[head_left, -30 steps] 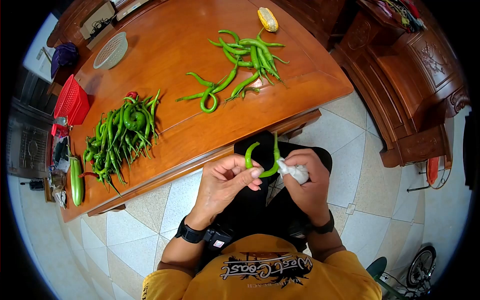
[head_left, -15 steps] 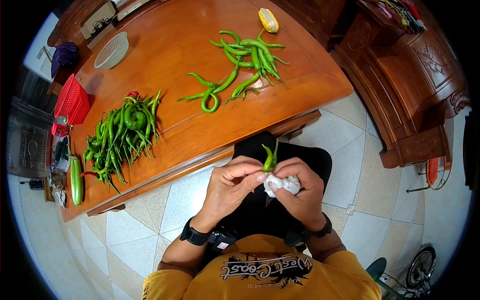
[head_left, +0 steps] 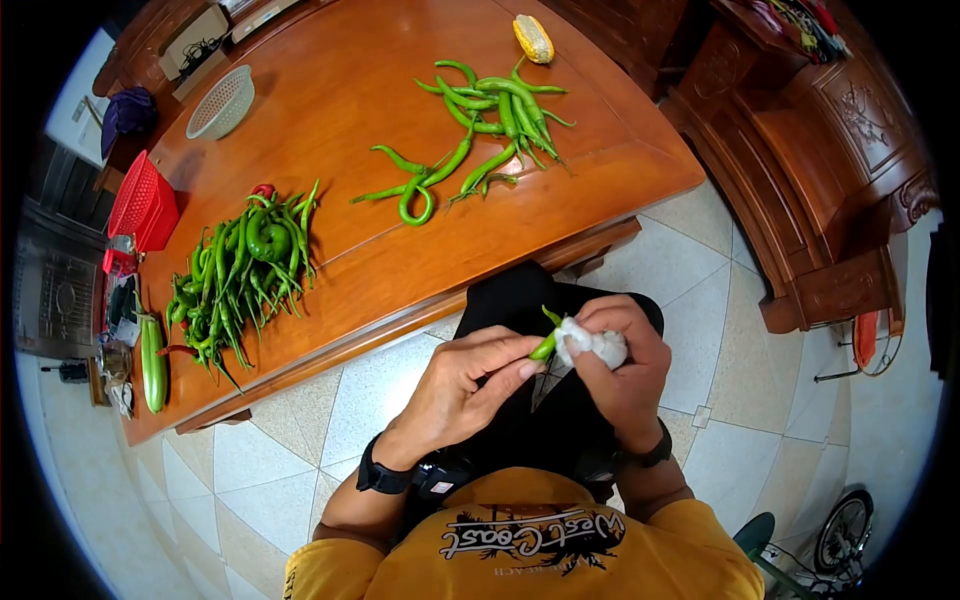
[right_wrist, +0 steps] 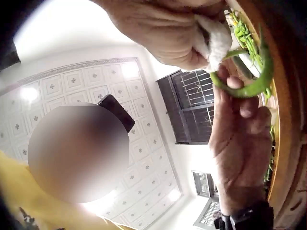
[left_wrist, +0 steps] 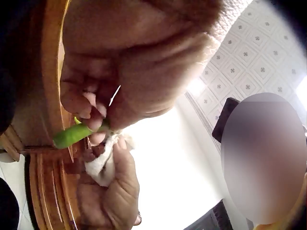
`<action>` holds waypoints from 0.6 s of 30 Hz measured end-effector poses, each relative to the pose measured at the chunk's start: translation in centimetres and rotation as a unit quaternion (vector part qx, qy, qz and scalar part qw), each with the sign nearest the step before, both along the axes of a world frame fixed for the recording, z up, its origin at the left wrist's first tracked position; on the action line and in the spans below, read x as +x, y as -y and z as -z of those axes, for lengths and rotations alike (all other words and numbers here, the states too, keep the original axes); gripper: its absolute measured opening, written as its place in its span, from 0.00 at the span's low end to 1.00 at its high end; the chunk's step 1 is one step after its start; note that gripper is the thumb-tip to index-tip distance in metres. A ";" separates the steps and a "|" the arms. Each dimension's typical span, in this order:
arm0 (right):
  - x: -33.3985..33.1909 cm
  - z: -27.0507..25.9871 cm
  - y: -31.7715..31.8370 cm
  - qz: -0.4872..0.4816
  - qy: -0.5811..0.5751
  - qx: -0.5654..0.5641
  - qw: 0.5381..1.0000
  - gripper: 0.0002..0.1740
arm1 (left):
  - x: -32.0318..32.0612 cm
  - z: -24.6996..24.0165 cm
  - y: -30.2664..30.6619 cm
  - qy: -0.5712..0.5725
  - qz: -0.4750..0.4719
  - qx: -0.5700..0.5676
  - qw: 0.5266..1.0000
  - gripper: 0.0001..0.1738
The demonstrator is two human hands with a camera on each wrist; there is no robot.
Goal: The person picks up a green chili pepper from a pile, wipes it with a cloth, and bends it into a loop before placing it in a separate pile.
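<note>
Over the lap, my left hand (head_left: 465, 385) pinches a curved green chili pepper (head_left: 543, 348) between thumb and fingers. My right hand (head_left: 628, 375) grips a crumpled white cloth (head_left: 600, 347), which is pressed around part of the same pepper. In the right wrist view the pepper (right_wrist: 252, 91) bends in a wide hook, one end meeting the cloth (right_wrist: 218, 40). The left wrist view has the pepper's thick part (left_wrist: 72, 136) poking out past the left fingers, with the cloth (left_wrist: 103, 165) just beside it.
On the wooden table (head_left: 340, 110), a large heap of green peppers (head_left: 235, 270) lies at left and a smaller group (head_left: 505, 110) farther back. A yellow corn-like piece (head_left: 534, 38), a pale basket (head_left: 222, 102), a red basket (head_left: 145, 205) and a long green vegetable (head_left: 152, 362) are also there.
The hands came together on the pepper, then the right hand with the cloth shifted slightly right. The pepper has turned, and less of it shows above the fingers.
</note>
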State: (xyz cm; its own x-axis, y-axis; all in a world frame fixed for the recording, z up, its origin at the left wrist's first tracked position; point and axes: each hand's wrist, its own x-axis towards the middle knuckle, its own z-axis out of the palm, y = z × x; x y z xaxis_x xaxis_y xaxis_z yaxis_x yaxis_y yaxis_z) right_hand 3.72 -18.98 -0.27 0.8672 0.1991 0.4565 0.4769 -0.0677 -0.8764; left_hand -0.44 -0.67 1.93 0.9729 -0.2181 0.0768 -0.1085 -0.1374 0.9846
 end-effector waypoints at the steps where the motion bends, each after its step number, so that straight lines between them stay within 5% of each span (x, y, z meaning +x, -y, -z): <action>1: 0.2 0.2 0.2 0.014 0.003 -0.003 1.000 0.12 | 0.0 -0.1 -0.1 0.016 0.008 0.006 1.000 0.11; 18: -0.3 -1.0 -0.1 0.011 -0.012 -0.011 1.000 0.10 | 0.2 0.0 -0.1 0.010 -0.024 0.021 0.999 0.11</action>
